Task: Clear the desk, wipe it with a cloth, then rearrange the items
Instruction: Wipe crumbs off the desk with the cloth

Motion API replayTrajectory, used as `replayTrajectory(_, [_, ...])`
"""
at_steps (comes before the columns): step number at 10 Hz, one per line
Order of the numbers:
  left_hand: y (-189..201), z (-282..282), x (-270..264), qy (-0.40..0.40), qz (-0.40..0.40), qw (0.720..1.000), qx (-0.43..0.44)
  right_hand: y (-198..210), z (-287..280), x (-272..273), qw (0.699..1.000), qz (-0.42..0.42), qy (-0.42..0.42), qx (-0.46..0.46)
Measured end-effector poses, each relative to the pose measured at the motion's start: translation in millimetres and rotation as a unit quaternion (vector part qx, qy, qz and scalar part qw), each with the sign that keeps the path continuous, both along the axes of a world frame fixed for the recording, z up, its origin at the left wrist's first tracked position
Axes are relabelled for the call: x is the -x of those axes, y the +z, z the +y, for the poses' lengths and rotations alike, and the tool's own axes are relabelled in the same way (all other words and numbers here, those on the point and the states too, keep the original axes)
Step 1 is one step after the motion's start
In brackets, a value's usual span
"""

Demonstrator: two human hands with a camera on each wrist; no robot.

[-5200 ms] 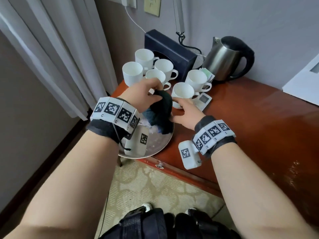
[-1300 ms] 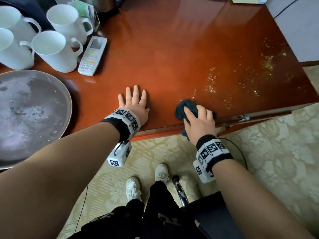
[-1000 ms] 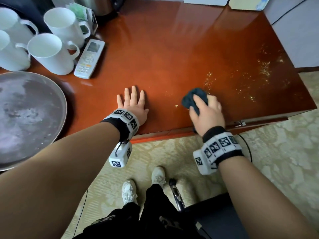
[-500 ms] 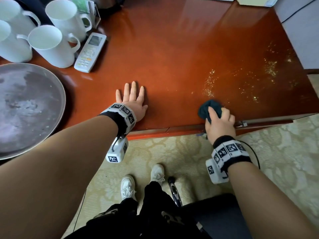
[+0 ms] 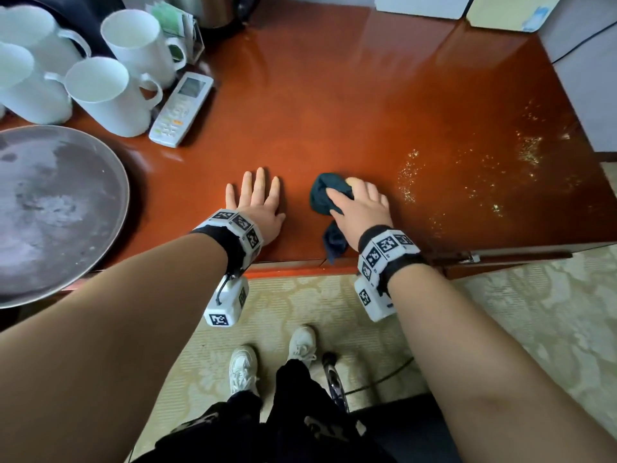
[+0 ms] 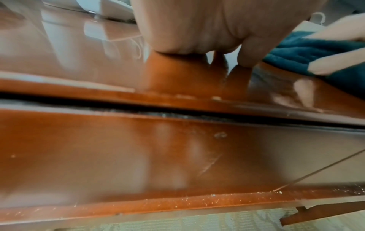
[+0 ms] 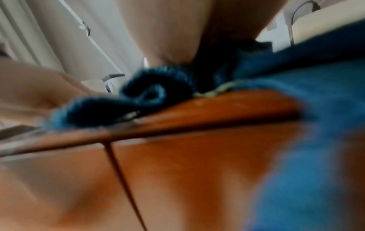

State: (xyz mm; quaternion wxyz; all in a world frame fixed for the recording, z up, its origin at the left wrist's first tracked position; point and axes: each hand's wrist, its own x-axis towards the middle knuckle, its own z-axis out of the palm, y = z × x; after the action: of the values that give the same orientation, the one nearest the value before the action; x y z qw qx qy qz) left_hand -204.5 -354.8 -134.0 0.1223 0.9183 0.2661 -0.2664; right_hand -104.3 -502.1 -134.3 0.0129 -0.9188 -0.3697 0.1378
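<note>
The cloth (image 5: 329, 197) has slid left along the desk's (image 5: 334, 105) front edge toward the flat, released left hand (image 5: 257, 203); the right hand (image 5: 362, 210) presses it bunched, mid-wipe; next, I reckon, sweep right through the gritty specks (image 5: 467, 175) near the right corner

Left hand (image 6: 207, 26) pressed flat on glossy desk (image 6: 79, 75); dark teal cloth (image 6: 316, 53) just beside, under right hand's fingers (image 6: 339, 62).
</note>
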Motion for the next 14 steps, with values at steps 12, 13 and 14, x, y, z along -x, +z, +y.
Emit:
replayTrajectory(12, [6.3,0.9,-1.4,0.004,0.015,1.000,0.009,21.6,-84.4,-19.8,0.937,0.057,-0.344,0.016])
replayTrajectory(13, [6.6,-1.2,-4.2,0.016,0.011,1.000,0.006,34.7,-44.8,-15.0,0.977,0.012,-0.206,-0.063])
replayTrajectory(14, [5.0,-4.6,-6.5,0.034,0.007,0.999,0.001,29.1,-3.2,-15.0,0.996,0.010,-0.063,-0.055])
